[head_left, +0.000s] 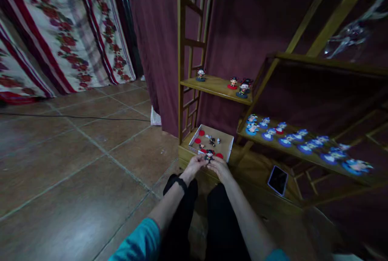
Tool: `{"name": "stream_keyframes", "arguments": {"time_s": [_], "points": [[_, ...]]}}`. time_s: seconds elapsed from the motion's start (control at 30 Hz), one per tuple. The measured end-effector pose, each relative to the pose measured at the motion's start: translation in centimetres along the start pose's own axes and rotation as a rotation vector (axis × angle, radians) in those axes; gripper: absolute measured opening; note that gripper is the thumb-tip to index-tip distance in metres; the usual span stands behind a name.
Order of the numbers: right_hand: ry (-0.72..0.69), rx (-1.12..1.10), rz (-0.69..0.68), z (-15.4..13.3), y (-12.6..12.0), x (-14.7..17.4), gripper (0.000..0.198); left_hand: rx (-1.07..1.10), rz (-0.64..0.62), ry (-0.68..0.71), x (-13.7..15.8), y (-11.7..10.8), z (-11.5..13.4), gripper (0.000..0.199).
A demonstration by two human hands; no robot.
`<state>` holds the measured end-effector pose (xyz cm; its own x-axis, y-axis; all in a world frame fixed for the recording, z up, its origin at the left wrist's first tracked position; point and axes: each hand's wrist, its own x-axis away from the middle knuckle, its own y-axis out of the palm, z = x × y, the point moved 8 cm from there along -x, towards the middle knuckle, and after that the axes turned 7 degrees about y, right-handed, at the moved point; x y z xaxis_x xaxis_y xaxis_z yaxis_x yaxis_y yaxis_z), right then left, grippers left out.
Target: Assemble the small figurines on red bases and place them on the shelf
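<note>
Between my two hands is a small figurine [209,155] with dark hair and dark clothing, upright on a dark base. My left hand [196,165] closes on its left side, and my right hand [218,167] grips it from the right. Just behind my hands lies an open shallow cardboard box [224,134]. In it are several red discs [197,141] and small figurine parts [212,142], some dark and some white. My fingers partly cover the base and the box's near edge.
A wooden shelf [216,85] above the box bears three figurines. On the shelf to the right stand several blue-and-white figurines [286,139]. A tablet or phone [278,180] lies on the lower board. A black cable [91,117] crosses the tiled floor [121,160] at left.
</note>
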<state>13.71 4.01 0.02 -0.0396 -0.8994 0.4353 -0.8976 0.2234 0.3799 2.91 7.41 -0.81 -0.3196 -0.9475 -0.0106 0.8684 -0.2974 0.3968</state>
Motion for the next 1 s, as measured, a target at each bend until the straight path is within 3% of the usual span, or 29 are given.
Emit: {"name": "stream_keyframes", "arguments": {"time_s": [0.27,0.5,1.0], "points": [[0.010,0.046,0.056,0.2,-0.4,-0.8,0.029,0.055,0.057,-0.047,0.1,-0.3,-0.7,0.040],[-0.002,0.046,-0.020,0.4,0.6,-1.3,0.027,0.024,0.067,-0.001,0.0,-0.7,-0.1,0.044],[0.013,0.025,0.000,0.6,0.0,-1.4,0.025,-0.004,0.009,0.001,0.1,0.0,0.1,0.044]]}}
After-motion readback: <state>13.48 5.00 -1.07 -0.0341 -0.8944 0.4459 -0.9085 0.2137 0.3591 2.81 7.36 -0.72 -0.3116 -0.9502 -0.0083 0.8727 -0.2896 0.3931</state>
